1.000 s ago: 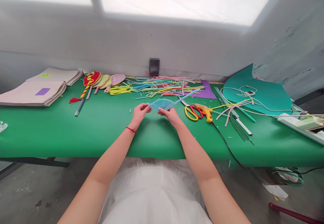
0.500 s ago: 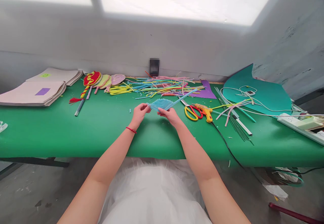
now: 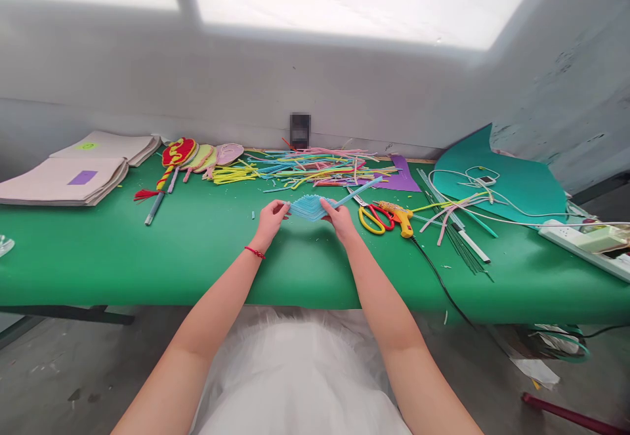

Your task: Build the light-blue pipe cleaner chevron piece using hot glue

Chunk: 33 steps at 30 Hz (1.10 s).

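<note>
Held from 2 sides: blue ribbed piece [image 3: 306, 207]

Here on my head feed, the blue ribbed piece sits squarely between my 2 hands, above the green table [image 3: 147, 258]. Left hand [image 3: 273, 222]: fingertips pinched together at the piece's left end, grasping only the tip as far as I can judge. Right hand [image 3: 338, 217]: deeper on, thumb laid across the ribs, fingers partly hidden underneath, grasping the right side. So the right is nearer the bulk; the left has just the edge. And there's the long axis: 1 blue strip [image 3: 361, 190] runs on from the right grip, slanting rightward and away from me (its far end points straight at the clutter).

Counting now: 1 pair of scissors [image 3: 374, 212] and 1 yellow glue gun [image 3: 405, 222], near my right hand but apart. Farther right, 1 purple sheet [image 3: 407, 176], 1 teal sheet [image 3: 522, 189], 1 power strip [image 3: 573, 245]. Over left, 2 pale booklets [image 3: 44, 182], 1 red-and-yellow fan [image 3: 178, 152], 1 pink fan [image 3: 230, 154], with pale yellow fans [image 3: 204, 158] overlapping between, so I can't settle their number. The strip pile [image 3: 315, 169] beyond my hands? Too tangled to count.
</note>
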Each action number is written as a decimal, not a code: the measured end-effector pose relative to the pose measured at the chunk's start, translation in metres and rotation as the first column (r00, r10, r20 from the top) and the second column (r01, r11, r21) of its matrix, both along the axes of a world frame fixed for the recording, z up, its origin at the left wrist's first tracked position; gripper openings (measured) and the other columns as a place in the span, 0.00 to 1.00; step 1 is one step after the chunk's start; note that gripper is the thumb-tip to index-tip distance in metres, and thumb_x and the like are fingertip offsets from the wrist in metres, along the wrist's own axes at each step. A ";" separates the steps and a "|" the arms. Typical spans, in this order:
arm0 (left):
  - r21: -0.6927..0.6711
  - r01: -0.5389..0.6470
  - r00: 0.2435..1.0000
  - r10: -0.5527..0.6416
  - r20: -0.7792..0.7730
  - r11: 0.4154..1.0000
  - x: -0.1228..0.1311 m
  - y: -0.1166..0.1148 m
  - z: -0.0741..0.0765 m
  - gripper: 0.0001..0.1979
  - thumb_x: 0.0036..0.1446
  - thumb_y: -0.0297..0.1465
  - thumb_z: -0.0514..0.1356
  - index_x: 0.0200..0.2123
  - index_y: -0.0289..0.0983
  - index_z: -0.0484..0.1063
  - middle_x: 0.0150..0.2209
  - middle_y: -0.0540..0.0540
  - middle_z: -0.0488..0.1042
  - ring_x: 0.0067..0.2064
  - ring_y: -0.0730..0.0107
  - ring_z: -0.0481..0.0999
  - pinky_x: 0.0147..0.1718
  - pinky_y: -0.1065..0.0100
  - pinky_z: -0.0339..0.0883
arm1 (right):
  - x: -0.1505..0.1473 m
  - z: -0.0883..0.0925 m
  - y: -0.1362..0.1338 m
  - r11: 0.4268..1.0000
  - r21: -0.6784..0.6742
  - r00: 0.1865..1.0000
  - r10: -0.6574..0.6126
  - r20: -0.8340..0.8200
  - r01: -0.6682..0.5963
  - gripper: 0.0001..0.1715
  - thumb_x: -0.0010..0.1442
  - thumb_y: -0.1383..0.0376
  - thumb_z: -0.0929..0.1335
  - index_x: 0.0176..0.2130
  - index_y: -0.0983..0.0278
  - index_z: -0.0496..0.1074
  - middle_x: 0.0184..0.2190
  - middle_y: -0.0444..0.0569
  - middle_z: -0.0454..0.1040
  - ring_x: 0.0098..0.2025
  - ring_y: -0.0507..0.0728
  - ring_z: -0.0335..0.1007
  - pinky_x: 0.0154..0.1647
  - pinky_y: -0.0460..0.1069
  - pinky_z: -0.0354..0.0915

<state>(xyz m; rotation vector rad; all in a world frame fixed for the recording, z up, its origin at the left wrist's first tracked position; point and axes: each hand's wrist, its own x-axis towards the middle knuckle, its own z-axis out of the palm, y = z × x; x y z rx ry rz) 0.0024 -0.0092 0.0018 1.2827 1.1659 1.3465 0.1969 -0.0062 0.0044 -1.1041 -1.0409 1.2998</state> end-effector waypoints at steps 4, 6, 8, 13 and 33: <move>-0.049 0.054 0.999 -0.054 0.010 0.997 0.001 0.001 -0.002 0.21 0.45 0.50 0.64 0.32 0.37 0.74 0.32 0.46 0.75 0.35 0.67 0.74 0.34 0.67 0.70 | -0.001 -0.004 0.002 0.998 0.022 0.998 -0.063 0.031 0.062 0.24 0.43 0.48 0.74 0.31 0.64 0.74 0.33 0.47 0.77 0.37 0.54 0.73 0.36 0.47 0.69; -0.064 0.082 0.997 -0.082 0.005 0.995 0.001 0.002 -0.004 0.22 0.44 0.50 0.65 0.35 0.37 0.76 0.34 0.45 0.76 0.36 0.67 0.73 0.34 0.67 0.71 | -0.003 -0.006 0.002 0.999 0.021 0.998 -0.035 0.061 0.034 0.25 0.43 0.47 0.74 0.30 0.64 0.73 0.31 0.47 0.77 0.35 0.54 0.72 0.35 0.47 0.68; -0.071 0.085 0.996 -0.086 -0.011 0.994 0.001 0.002 -0.005 0.22 0.43 0.48 0.66 0.36 0.37 0.77 0.35 0.45 0.76 0.35 0.68 0.72 0.34 0.66 0.70 | -0.004 -0.006 0.001 1.000 0.016 0.996 0.024 0.085 -0.026 0.25 0.42 0.46 0.74 0.29 0.64 0.72 0.30 0.46 0.76 0.34 0.53 0.71 0.34 0.47 0.67; -0.062 0.015 0.999 -0.017 -0.031 0.998 -0.002 0.002 -0.005 0.19 0.43 0.46 0.66 0.33 0.37 0.77 0.33 0.46 0.75 0.32 0.70 0.68 0.30 0.69 0.67 | 0.007 -0.001 0.002 0.999 0.018 0.998 -0.036 0.044 0.036 0.26 0.43 0.47 0.73 0.35 0.63 0.74 0.35 0.48 0.76 0.33 0.51 0.70 0.32 0.45 0.67; 0.121 -0.116 0.932 0.150 -0.331 0.986 -0.010 0.027 -0.030 0.08 0.49 0.33 0.61 0.33 0.39 0.77 0.30 0.47 0.74 0.31 0.65 0.70 0.38 0.63 0.64 | 0.041 -0.001 0.012 0.801 0.148 0.735 -0.594 0.328 0.581 0.49 0.57 0.56 0.64 0.68 0.60 0.36 0.52 0.59 0.66 0.32 0.55 0.72 0.27 0.50 0.69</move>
